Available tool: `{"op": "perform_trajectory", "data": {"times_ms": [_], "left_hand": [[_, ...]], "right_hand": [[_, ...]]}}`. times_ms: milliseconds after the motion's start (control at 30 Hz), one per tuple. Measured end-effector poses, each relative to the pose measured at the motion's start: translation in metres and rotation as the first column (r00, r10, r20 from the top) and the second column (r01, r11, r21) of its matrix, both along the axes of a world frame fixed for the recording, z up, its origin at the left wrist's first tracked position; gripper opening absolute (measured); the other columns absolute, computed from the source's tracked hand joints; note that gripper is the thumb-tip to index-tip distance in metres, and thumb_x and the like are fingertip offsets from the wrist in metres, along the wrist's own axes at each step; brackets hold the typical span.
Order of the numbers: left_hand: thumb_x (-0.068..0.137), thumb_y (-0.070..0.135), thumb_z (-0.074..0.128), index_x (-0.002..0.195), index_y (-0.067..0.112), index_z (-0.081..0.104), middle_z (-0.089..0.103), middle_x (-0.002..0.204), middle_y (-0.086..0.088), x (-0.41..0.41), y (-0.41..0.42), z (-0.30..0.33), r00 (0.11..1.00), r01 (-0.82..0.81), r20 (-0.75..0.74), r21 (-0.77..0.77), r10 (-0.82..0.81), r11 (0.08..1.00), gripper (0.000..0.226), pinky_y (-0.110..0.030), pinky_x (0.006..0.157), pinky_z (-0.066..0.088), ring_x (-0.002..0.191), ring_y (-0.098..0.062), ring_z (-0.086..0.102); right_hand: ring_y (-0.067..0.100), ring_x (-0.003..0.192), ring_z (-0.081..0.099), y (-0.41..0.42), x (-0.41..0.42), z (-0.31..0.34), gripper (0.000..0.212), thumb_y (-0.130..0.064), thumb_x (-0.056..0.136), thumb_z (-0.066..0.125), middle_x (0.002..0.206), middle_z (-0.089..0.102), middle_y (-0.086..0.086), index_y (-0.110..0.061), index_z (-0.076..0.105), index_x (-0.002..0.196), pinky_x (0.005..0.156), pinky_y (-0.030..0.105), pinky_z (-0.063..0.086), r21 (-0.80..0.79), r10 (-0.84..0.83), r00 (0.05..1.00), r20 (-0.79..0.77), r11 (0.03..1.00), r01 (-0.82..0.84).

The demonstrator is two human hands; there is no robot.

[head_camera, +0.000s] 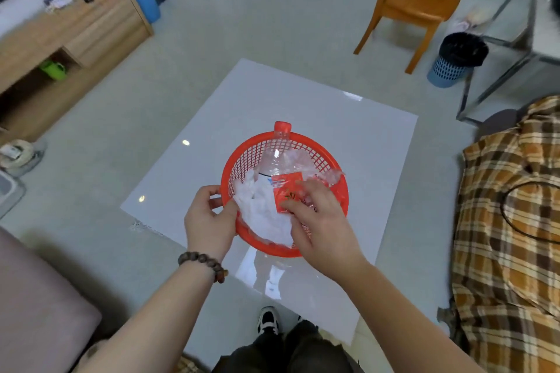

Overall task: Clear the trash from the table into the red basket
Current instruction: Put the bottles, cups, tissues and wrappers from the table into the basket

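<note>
A round red basket (306, 147) rests on the white glossy table (348, 136). Inside it lie crumpled white tissue (263, 206), a clear plastic bottle (277, 157) with a red cap poking over the far rim, a red packet (285, 191) and some clear wrapping (330, 175). My left hand (209, 218) grips the basket's near-left rim. Over the near-right side, my right hand (321, 218) reaches into the basket with its fingertips on the red packet; whether it grips the packet is unclear.
An orange chair (415, 6) and a blue bin with a black liner (457, 57) stand beyond the table. A plaid cloth (509, 221) lies at the right, a wooden cabinet (69, 36) at the left, a cushion (39, 306) near left.
</note>
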State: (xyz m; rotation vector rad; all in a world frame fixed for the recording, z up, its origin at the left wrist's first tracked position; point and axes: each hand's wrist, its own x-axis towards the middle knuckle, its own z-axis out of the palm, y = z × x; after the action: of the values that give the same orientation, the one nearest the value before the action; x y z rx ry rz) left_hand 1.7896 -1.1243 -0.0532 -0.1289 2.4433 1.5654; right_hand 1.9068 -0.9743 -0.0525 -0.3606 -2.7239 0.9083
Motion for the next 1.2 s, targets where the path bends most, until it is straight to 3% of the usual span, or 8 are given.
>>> {"op": "perform_trajectory", "data": {"times_ms": [100,167,267,467,633,900,1000,1200], "left_hand": [[0.083,0.015,0.063,0.085,0.032,0.057,0.067,0.092,-0.010,0.007,-0.004,0.000,1.000,0.004,0.025,0.024,-0.005,1.000,0.018,-0.043,0.051,0.059,0.070,-0.028,0.069],[0.085,0.017,0.061,0.086,0.031,0.055,0.067,0.094,-0.012,0.011,-0.007,-0.003,0.999,-0.001,0.047,0.017,0.000,1.000,0.016,-0.046,0.057,0.059,0.075,-0.029,0.069],[0.085,0.021,0.060,0.086,0.031,0.054,0.068,0.094,-0.011,0.013,-0.010,-0.006,0.997,-0.007,0.076,0.009,0.007,1.000,0.012,-0.049,0.066,0.059,0.079,-0.029,0.069],[0.083,0.022,0.061,0.087,0.030,0.054,0.068,0.085,-0.004,0.007,-0.008,-0.011,0.996,-0.031,0.088,0.011,0.030,0.999,0.012,-0.050,0.068,0.058,0.078,-0.028,0.069],[0.085,0.020,0.060,0.099,0.022,0.055,0.067,0.093,-0.007,0.009,-0.002,-0.013,0.996,0.022,0.081,-0.008,-0.021,1.000,0.014,-0.046,0.060,0.060,0.079,-0.028,0.069],[0.088,0.020,0.061,0.105,0.019,0.053,0.066,0.102,-0.011,0.011,0.013,-0.009,0.988,0.088,0.125,0.017,-0.089,0.996,0.019,-0.050,0.064,0.059,0.083,-0.029,0.069],[0.088,0.021,0.061,0.107,0.019,0.053,0.065,0.106,-0.012,0.013,0.022,-0.007,0.980,0.159,0.117,0.019,-0.160,0.987,0.020,-0.050,0.066,0.059,0.086,-0.031,0.068],[0.088,0.021,0.060,0.106,0.022,0.053,0.065,0.105,-0.011,0.024,0.044,-0.008,0.944,0.304,0.121,0.046,-0.307,0.952,0.019,-0.046,0.058,0.060,0.083,-0.028,0.069]], "right_hand": [[0.017,0.145,-0.013,-0.007,0.005,-0.005,0.036,-0.036,0.094,0.043,0.159,0.003,-0.004,-0.033,0.053,0.130,0.119,0.040,-0.001,-0.002,0.072,0.975,0.213,0.997,-0.073],[0.016,0.142,-0.025,-0.012,0.005,-0.007,0.045,-0.048,0.096,0.028,0.158,-0.013,-0.006,-0.041,0.035,0.140,0.117,0.041,-0.010,0.041,0.123,0.946,0.301,0.989,-0.142],[0.019,0.142,-0.025,-0.021,0.006,-0.007,0.055,-0.061,0.092,0.010,0.156,-0.018,-0.005,-0.044,0.017,0.145,0.116,0.044,-0.013,0.076,0.148,0.894,0.424,0.977,-0.198],[0.019,0.146,-0.008,-0.031,0.020,-0.009,0.061,-0.063,0.092,0.009,0.160,0.004,-0.002,-0.037,0.028,0.144,0.117,0.042,-0.009,0.101,0.137,0.842,0.523,0.970,-0.221],[0.021,0.145,0.008,-0.031,0.030,0.001,0.050,-0.056,0.095,0.025,0.153,0.031,0.003,-0.034,0.042,0.137,0.118,0.043,0.005,0.065,0.073,0.894,0.441,0.992,-0.112],[0.025,0.144,0.014,-0.016,0.051,0.029,0.047,-0.048,0.091,0.048,0.157,0.015,0.005,-0.040,0.040,0.137,0.114,0.045,0.024,0.012,-0.114,0.991,0.075,0.993,0.113],[0.027,0.145,0.011,0.003,0.059,0.031,0.057,-0.046,0.089,0.054,0.158,0.013,0.007,-0.034,0.035,0.141,0.115,0.046,0.021,0.030,-0.248,0.969,-0.017,0.968,0.249],[0.026,0.145,0.008,0.046,0.084,0.012,0.067,-0.042,0.086,0.058,0.158,0.010,0.010,-0.036,0.026,0.144,0.116,0.044,0.017,-0.116,-0.567,0.821,0.069,0.813,0.571]]}}
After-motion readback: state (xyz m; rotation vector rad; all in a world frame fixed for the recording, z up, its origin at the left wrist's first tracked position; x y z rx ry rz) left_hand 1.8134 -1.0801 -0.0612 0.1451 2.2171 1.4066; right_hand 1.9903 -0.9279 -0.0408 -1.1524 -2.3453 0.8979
